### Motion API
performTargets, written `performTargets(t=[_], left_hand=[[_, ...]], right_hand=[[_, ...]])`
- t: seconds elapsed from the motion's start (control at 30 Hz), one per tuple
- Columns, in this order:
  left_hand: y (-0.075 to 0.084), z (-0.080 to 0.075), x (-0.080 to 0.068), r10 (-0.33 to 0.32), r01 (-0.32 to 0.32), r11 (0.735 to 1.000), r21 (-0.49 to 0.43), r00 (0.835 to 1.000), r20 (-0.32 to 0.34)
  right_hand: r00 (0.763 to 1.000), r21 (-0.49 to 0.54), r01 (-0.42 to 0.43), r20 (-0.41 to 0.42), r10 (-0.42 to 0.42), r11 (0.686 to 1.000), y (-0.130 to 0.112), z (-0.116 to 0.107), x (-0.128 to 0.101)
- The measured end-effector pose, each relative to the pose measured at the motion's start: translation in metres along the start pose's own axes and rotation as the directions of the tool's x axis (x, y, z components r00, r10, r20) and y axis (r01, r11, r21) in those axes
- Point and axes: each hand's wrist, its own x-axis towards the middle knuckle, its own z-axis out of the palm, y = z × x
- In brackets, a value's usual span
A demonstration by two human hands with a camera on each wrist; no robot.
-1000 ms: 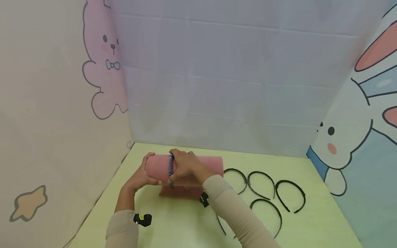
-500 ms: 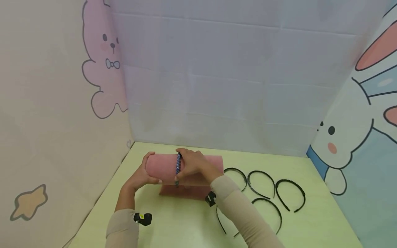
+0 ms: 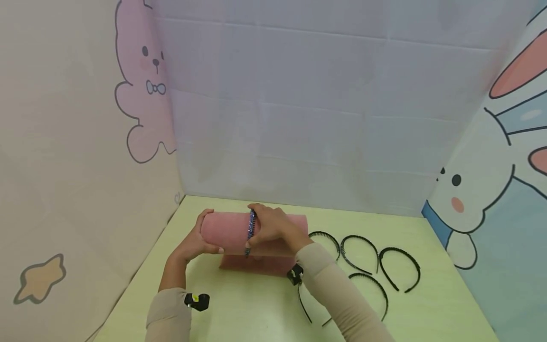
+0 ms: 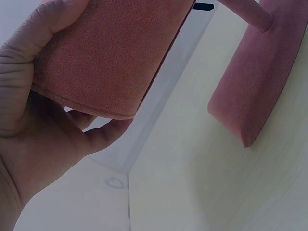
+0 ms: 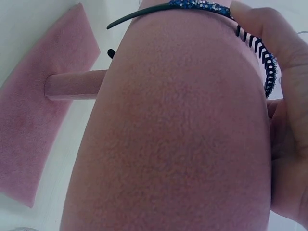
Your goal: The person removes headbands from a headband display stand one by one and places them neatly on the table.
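A pink velvet headband stand has a thick horizontal roll [image 3: 226, 232] on a short post above a flat base [image 3: 252, 264]. My left hand [image 3: 194, 240] grips the roll's left end, thumb on the near side and fingers around the end in the left wrist view. Around the roll, near its middle, sits a toothed headband [image 3: 250, 232] covered in blue and silver glitter. My right hand [image 3: 271, 225] holds this headband between thumb and fingers. In the right wrist view, the thumb presses the glittery band [image 5: 202, 6], and its plain dark end sticks out past the roll.
On the pale yellow table [image 3: 239, 313], several black headbands lie to the right, among them a toothed one [image 3: 326, 236], a middle one [image 3: 359, 237] and a far-right one [image 3: 412, 259]. My right forearm partly covers the nearer ones. Cartoon-printed sheets enclose the back and sides.
My right hand has slid the glittery headband to the right along the roll, from near the left end toward the middle. My left hand has stayed on the roll's left end.
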Motion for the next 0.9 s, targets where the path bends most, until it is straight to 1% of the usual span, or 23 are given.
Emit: performTargets(t=[0.2,0.4,0.57,0.9], left_hand=[[0.000,-0.001,0.000,0.009,-0.009,1.000,0.012,1.000,-0.007],[0.000,-0.002,0.000,0.004,-0.004,1.000,0.007,1.000,-0.007],[0.001,-0.002,0.000,-0.002,0.002,1.000,0.007,1.000,-0.009],[0.001,-0.001,0.000,-0.001,0.001,1.000,0.004,1.000,0.000]], right_hand=[[1.000,0.001,0.011,-0.022,-0.011,1.000,0.006,-0.001,-0.004],[1.000,-0.018,0.000,-0.031,0.000,1.000,0.008,-0.003,-0.009],[0.999,0.006,0.001,-0.048,-0.001,1.000,0.011,-0.003,-0.013],[0.999,0.011,0.013,-0.050,-0.013,1.000,0.018,-0.005,-0.018]])
